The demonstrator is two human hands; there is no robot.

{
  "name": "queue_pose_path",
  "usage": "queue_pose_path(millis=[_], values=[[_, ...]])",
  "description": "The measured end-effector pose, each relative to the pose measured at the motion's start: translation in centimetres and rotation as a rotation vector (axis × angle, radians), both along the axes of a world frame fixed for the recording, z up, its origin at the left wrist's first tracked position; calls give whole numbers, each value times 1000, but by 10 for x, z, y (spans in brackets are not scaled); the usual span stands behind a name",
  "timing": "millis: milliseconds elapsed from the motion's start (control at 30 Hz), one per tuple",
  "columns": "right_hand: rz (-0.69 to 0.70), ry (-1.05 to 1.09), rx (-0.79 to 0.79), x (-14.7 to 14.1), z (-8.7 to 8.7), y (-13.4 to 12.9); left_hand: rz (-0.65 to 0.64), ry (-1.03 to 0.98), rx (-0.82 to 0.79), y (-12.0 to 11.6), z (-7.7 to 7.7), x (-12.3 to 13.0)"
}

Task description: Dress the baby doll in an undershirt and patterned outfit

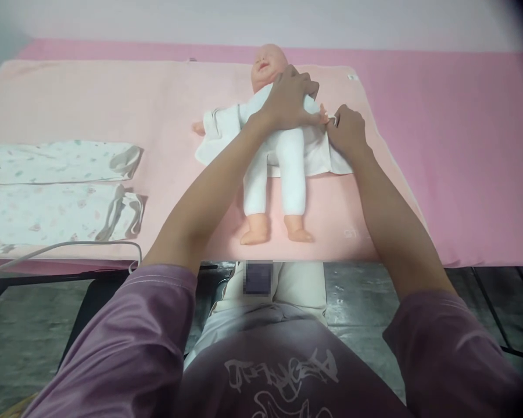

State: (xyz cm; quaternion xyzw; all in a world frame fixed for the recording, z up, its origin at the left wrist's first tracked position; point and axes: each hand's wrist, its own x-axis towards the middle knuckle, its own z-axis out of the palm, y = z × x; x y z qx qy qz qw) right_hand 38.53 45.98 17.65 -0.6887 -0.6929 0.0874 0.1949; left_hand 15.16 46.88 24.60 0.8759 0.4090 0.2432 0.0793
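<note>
A baby doll (293,168) lies on its back, head away from me and feet towards me. It has a white cloth body. A small white shirt (218,144) is spread open under it, one sleeve around the arm on the left side. My left hand (290,101) lies across the doll's chest and is closed around its arm on the right side. Just beyond my thumb shows the doll's small hand (323,113). My right hand (348,132) pinches the shirt's white cloth beside that small hand. The fingertips of my right hand are partly hidden.
A light pink mat (169,116) lies under the doll, over a darker pink cover (462,157). Two folded printed baby garments (56,162) lie at the left. A white cable (70,245) runs along the front left edge. A pale wall (287,20) stands behind.
</note>
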Motion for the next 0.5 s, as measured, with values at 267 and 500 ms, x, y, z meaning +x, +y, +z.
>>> queue_pose_path(millis=[267,500], values=[[-67,219,203,0,4,10,19,167,-64,10,1,23],[51,152,272,1,5,1,14,287,-175,13,13,27]])
